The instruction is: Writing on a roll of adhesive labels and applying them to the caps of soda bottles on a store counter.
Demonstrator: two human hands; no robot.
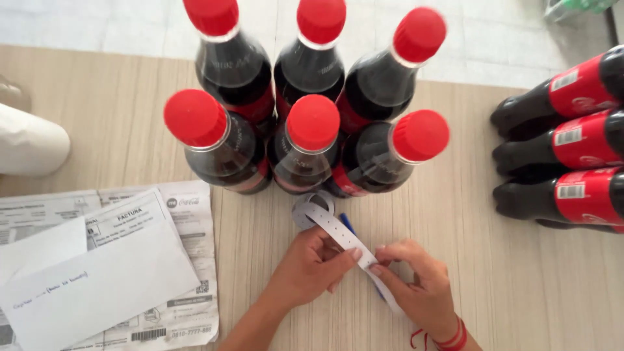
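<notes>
**Two hands, one strip of labels, six bottles waiting**

Seen from above, the left hand [311,266] and the right hand [416,283] both pinch a white perforated strip [338,231] between thumb and fingers, just above a pale wooden tabletop [494,273]. The strip runs slantwise between them — its far end curls into a loop close to the nearest bottle. A blue pen [348,224] peeks out beneath it (mostly hidden). Just beyond stand six dark soda bottles [312,146] with red caps, packed in two rows of three. Three more bottles [565,156] lie on their sides at the right edge. To the left, printed papers [188,221] lie under a white envelope [97,286]; a red cord circles the right wrist.
</notes>
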